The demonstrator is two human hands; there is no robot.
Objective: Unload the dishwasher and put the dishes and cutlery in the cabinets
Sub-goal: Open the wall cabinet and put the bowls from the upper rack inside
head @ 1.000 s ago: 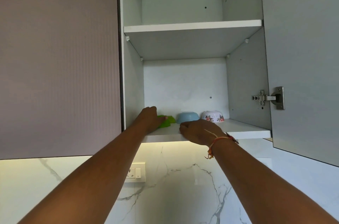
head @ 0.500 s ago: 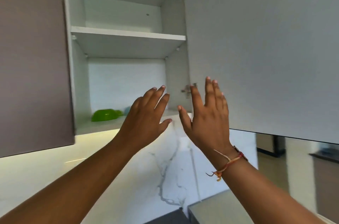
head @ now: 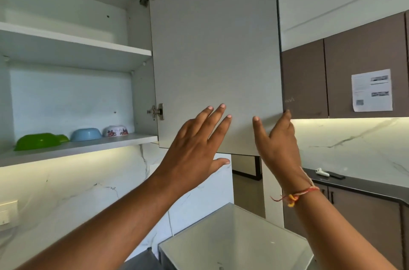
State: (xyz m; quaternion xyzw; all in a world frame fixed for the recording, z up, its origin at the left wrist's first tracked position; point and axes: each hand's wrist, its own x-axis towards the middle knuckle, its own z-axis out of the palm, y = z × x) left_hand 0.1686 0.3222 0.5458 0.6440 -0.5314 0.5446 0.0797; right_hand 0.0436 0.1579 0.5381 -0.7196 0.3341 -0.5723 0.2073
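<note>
Several bowls lie upside down on the lower cabinet shelf [head: 93, 144]: a green bowl [head: 37, 141], a smaller green one [head: 63, 138] behind it, a blue bowl [head: 86, 134] and a white floral bowl [head: 116, 130]. The grey cabinet door [head: 212, 48] stands open to the right of the shelves. My left hand [head: 194, 150] is raised in front of the door's inner face, fingers spread, holding nothing. My right hand [head: 278, 143] grips the door's free edge near its lower corner, thumb on the inner face and fingers wrapped behind.
An upper shelf [head: 73, 41] sits above the bowls. Brown wall cabinets [head: 365, 66] with a paper sheet [head: 371, 90] are at right. Below them runs a dark counter [head: 358, 185] with a small white object [head: 322, 172]. A glass-topped surface [head: 232, 241] lies below my arms.
Both hands left the shelf and the bowls and rose to the open door. My right hand took hold of the door's edge. The view swung right.
</note>
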